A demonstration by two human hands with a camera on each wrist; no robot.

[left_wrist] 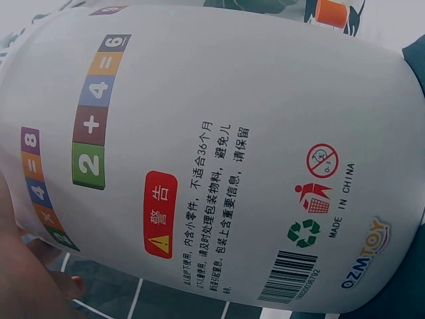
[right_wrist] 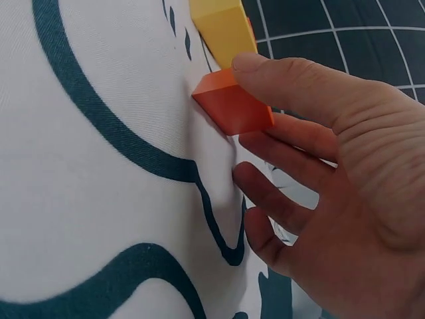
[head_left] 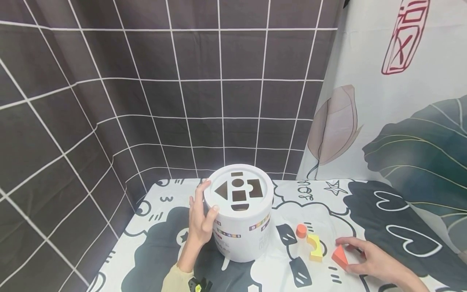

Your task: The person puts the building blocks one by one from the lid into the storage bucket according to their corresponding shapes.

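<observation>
A white bucket (head_left: 248, 243) with a lid (head_left: 220, 206) cut with shaped holes stands upright on the patterned cloth. My left hand (head_left: 200, 221) rests on its left side, index finger at the rim and thumb against the upper wall. In the left wrist view, part of that hand (left_wrist: 30, 272) shows beside the printed bucket wall (left_wrist: 265, 86). At the right, my right hand (head_left: 372, 261) pinches a red triangular block (head_left: 340, 257) between thumb and fingers, low over the cloth. The right wrist view shows the thumb on this block (right_wrist: 232, 109), the other fingers loosely bent below.
Between bucket and right hand, a yellow block with a half-round notch (head_left: 315, 248) and a small orange-red cylinder (head_left: 301, 231) stand on the cloth (head_left: 324, 207). Behind rises a dark curtain with white grid lines (head_left: 197, 97); a leaf-print curtain (head_left: 365, 93) hangs at the right.
</observation>
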